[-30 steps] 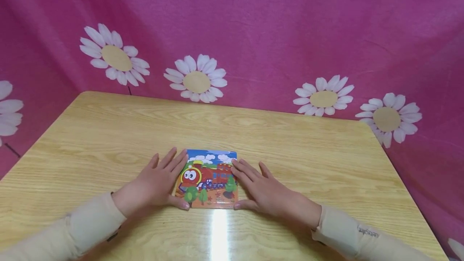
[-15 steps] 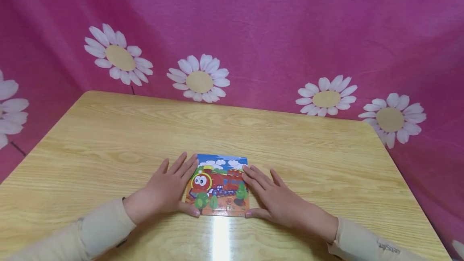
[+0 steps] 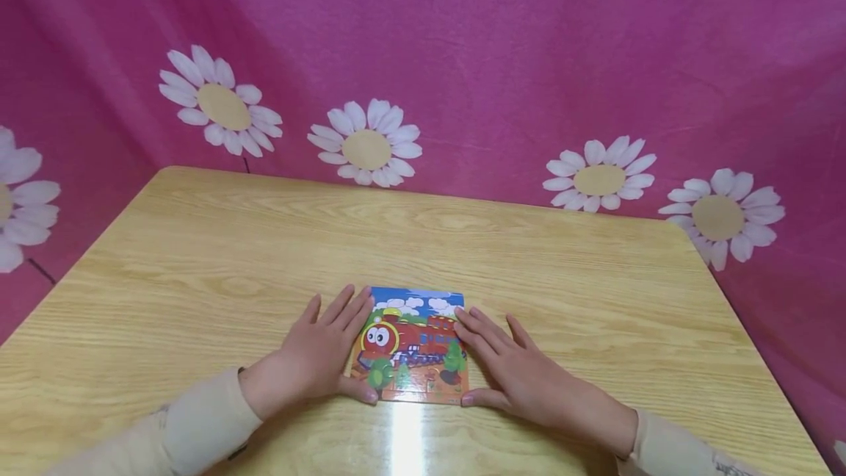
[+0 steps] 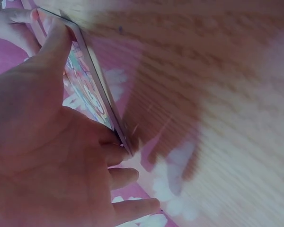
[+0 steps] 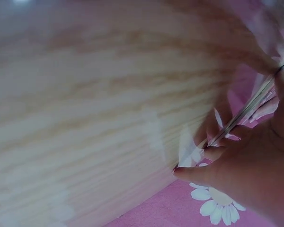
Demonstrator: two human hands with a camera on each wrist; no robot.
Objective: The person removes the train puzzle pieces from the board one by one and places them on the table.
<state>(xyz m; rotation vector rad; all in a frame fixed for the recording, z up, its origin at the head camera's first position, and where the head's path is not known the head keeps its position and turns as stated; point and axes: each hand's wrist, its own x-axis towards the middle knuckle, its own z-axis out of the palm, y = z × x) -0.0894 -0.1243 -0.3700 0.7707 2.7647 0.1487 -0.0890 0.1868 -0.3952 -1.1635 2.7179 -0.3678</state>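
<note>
At the far left, a pink cloth (image 3: pixel 86 109) printed with white daisies hangs beside the wooden table (image 3: pixel 218 255) and runs on behind its far edge. From the near left comes a beige sleeve (image 3: pixel 205 421), then the left hand (image 3: pixel 313 358), its fingers extended and spread rather than curled, index finger along the left side of the train jigsaw puzzle (image 3: pixel 413 344) and thumb at its near left corner. The puzzle lies flat on the near part of the table, between both hands, picture up. It looks thin, light and stiff, probably card or wood; faint seams suggest separate pieces that could part if it were bent or lifted by one corner. Opposite sides look the best hold, with even, gentle pressure; the glossy tabletop would probably let it slide easily. To its right, the right hand (image 3: pixel 529 377) mirrors the left, fingers straight, fingertips touching the right side, thumb at the near right corner. Another beige sleeve (image 3: pixel 664 446) follows at the near right.
</note>
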